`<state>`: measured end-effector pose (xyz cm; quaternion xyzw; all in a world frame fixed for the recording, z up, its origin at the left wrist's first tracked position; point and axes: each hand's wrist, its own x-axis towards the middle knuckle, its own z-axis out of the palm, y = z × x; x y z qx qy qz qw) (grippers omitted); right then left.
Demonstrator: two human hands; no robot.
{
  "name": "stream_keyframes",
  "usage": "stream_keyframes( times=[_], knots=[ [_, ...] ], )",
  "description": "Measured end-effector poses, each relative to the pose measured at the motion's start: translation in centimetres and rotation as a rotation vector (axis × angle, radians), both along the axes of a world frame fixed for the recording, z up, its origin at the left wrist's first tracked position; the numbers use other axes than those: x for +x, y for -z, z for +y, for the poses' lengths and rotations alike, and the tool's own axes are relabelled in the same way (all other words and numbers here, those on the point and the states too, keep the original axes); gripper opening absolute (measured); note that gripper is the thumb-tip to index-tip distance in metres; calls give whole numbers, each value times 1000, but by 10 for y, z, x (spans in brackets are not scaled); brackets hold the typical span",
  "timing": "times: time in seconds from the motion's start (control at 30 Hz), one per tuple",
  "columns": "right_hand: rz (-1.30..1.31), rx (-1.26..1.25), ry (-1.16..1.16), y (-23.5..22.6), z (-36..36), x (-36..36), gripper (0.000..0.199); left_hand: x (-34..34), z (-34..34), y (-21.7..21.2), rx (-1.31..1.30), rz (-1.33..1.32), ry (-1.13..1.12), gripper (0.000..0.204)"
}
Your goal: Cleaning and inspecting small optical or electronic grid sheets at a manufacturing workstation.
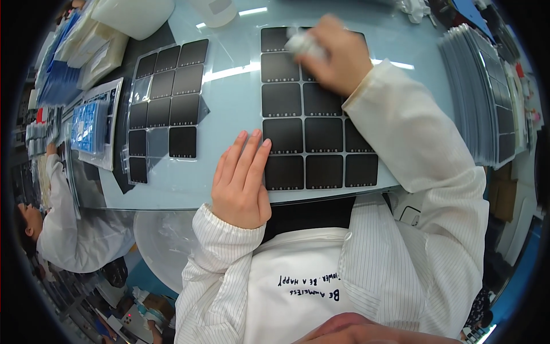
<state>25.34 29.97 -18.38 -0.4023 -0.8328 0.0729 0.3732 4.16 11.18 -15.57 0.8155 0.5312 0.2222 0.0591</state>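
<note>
Laid flat on the glassy surface (232, 103): a black-square sheet (323, 136), covered at its upper right by the right hand (335, 54) and a striped white sleeve (412, 123). Holding in the right hand a blurred white wad (303, 43), perhaps a cloth, over the top of the sheet. Cannot tell the wad's full shape behind the curled fingers. Resting the left hand (243, 183) palm down at the sheet's lower left edge, fingers straight and slightly apart. Printed along the bottom of each square: pale marks too tiny to read. Lettered in dark script, below the sheet: a white shirt (309, 261). Cut off at the top, beyond the sheet's upper left: a translucent jar (213, 14) with a greyish label, contents impossible to make out. Well left of the sheet: a clear pack (90, 127) with blue contents. Below and left of the sheet, partly hidden: a round white bin (150, 243) with crumpled clear plastic (180, 226) inside.
</note>
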Motion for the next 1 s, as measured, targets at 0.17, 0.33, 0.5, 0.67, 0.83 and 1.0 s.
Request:
stream_keyframes(
  times=[0.17, 0.33, 0.5, 0.67, 0.83, 1.0],
  knots=[
    [-18, 19, -174, -9, 9, -23, 29, -2, -1, 0, 15, -13, 15, 58],
    [-47, 64, 25, -1, 26, -25, 29, -1, 3, 3, 59, -33, 34, 60],
    [27, -51, -441, -14, -54, -37, 30, -5, -9, 6, 118, -185, -86, 59],
    [-59, 3, 91, -28, -25, 24, 25, -4, -8, 13, 245, -208, -59, 57],
    [-58, -11, -340, -8, -120, -33, 31, -4, -13, 23, 279, -550, -185, 56],
    [-50, 14, -74, -11, -75, -8, 32, -8, -12, 23, 203, -651, -182, 54]
  ],
)
